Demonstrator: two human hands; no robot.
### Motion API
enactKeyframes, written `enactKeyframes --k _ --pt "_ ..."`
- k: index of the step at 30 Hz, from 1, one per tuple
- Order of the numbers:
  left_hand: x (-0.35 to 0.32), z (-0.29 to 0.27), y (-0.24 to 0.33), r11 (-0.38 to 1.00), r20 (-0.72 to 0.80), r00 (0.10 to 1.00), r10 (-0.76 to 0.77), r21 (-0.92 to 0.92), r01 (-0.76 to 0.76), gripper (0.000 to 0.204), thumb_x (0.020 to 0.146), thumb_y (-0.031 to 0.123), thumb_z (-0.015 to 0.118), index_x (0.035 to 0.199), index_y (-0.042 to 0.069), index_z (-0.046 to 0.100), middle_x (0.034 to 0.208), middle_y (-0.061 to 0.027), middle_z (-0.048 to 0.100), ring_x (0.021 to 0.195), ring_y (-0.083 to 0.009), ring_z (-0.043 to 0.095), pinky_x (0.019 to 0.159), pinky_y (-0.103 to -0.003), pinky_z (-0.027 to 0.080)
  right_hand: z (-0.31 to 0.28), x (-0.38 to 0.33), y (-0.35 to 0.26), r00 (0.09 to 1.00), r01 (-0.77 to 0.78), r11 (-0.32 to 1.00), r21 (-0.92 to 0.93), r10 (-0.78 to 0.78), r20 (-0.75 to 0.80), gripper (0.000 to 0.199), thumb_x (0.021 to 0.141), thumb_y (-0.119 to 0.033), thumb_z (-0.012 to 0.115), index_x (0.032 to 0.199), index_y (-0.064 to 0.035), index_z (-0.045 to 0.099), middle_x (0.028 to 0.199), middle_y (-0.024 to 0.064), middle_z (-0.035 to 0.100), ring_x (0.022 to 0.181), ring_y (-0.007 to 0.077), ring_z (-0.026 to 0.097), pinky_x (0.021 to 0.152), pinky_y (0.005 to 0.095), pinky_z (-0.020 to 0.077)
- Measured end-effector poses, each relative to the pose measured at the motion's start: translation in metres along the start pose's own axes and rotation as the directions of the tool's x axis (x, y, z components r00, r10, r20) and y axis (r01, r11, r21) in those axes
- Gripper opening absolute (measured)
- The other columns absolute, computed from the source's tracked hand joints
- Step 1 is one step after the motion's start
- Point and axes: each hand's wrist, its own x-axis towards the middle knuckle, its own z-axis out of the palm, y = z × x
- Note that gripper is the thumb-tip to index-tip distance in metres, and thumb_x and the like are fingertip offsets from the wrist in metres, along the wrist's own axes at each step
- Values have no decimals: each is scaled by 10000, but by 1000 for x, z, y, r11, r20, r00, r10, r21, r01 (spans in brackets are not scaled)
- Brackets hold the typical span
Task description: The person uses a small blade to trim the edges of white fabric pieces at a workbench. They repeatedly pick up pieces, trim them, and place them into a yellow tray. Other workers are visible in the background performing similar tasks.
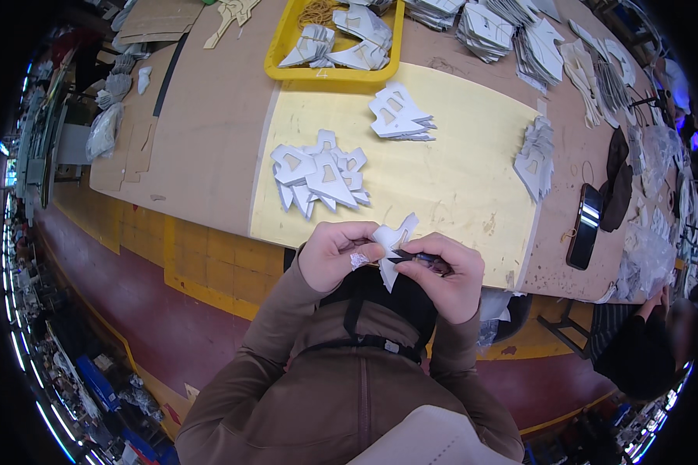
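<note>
Head view looks down on both hands held close together just above the near edge of the tabletop (209,139). Left hand (335,252) pinches a white cut-out piece (393,239) between thumb and fingers, with a scrap of crumpled white material at its fingertips. Right hand (442,271) is closed around a thin dark tool (415,256) whose tip touches the piece. Beyond the hands, on a yellow mat (457,178), lie a loose heap of similar white pieces (320,174) and a smaller stack (399,114). A yellow tray (287,46) farther back holds more.
</note>
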Motion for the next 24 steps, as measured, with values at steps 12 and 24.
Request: enactKeyframes --k 12,24 --pt "-1 1 0 998 0 1000 4 -60 -4 261 930 42 595 1146 -106 593 1000 -102 665 927 -123 631 836 -254 509 1 -2 0 999 49 999 7 -49 -4 234 764 22 763 986 18 690 870 59 684 733 60 612 627 196 479" --pt "10 -58 9 574 -372 706 602 817 -59 194 826 73 706 996 8 639 1063 -95 595 876 -194 578 818 -323 464 -13 -6 26 909 118 945 305 20 -416 177 889 67 580 1061 59 624 881 44 575 826 87 538 731 199 411"
